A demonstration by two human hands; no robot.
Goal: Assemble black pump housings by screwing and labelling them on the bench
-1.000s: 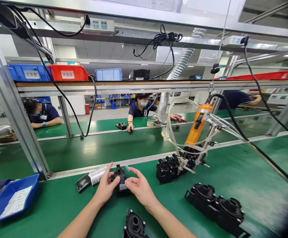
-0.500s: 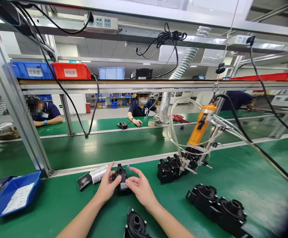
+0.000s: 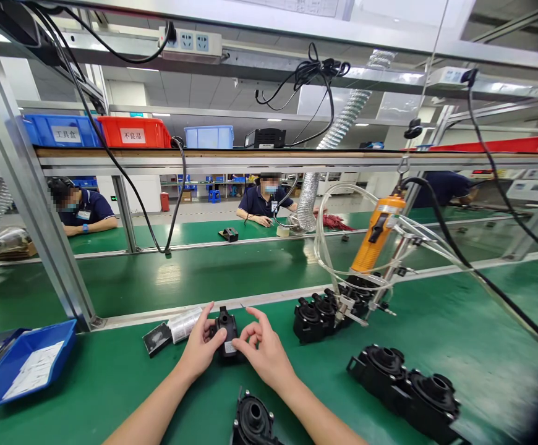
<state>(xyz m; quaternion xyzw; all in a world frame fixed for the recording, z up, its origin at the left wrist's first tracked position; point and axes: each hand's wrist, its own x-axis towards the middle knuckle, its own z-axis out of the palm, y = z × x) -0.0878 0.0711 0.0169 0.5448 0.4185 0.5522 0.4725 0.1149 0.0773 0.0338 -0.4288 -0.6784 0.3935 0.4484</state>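
Observation:
A small black pump (image 3: 225,324) stands on the green bench, a white label on its lower front. My left hand (image 3: 201,347) is closed around its left side, thumb on the front face. On the label (image 3: 229,347) rests the thumb of my right hand (image 3: 265,351). That hand's index finger is raised, and a thin small label (image 3: 243,305), seen nearly edge-on, clings to its tip; its other fingers are curled. Another black pump (image 3: 254,417) lies nearer to me, between my forearms.
A blue tray (image 3: 60,355) of white slips sits left. Behind my left hand lie a label roll (image 3: 184,326) and a black box (image 3: 157,340). Several pumps (image 3: 408,386) line the right side. An orange electric screwdriver (image 3: 375,238) hangs there. Co-workers sit across the bench.
My right thumb has slid slightly left over the pump's label. The raised index finger has tipped up and the small label on it has turned edge-on. My left hand stays put.

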